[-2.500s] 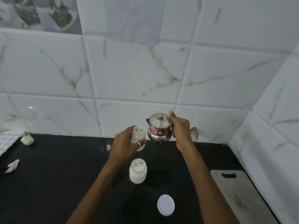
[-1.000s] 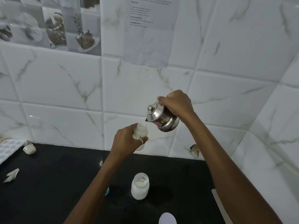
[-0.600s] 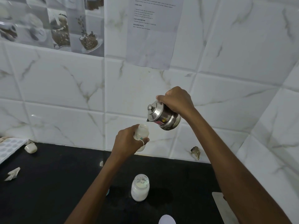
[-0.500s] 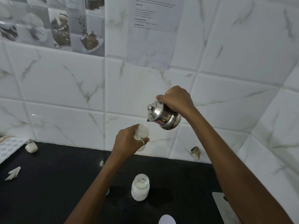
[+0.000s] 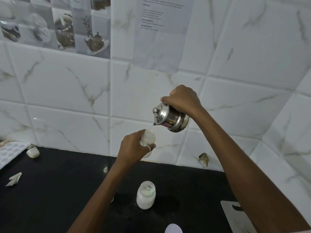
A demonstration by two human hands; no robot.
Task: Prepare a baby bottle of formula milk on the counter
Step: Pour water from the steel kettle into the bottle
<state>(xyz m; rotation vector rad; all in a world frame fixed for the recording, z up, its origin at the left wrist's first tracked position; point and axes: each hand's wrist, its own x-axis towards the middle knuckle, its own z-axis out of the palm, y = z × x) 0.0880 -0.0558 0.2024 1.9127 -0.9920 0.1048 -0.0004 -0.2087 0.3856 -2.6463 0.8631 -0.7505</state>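
My left hand [image 5: 133, 147] holds a small translucent baby bottle [image 5: 148, 137] upright above the black counter [image 5: 50, 190], its mouth open. My right hand [image 5: 182, 98] grips a small steel kettle [image 5: 170, 117] with a knobbed lid, tilted left so its spout sits just over the bottle's mouth. A thin stream runs from the spout into the bottle. On the counter below stands an open glass jar [image 5: 146, 195] with white powder in it. A white round lid [image 5: 173, 228] lies at the bottom edge.
A grey cutting board [image 5: 235, 216] lies at the right on the counter. At the far left are a dimpled white tray [image 5: 10, 153], a small white cap-like piece [image 5: 33, 152] and a crumpled paper scrap [image 5: 13, 179]. Marble tile walls close the back and right.
My right hand lifted the kettle from counter height and tipped it toward the bottle. The tilt has grown, and liquid now runs from the spout. The bottle rose slightly in my left hand.
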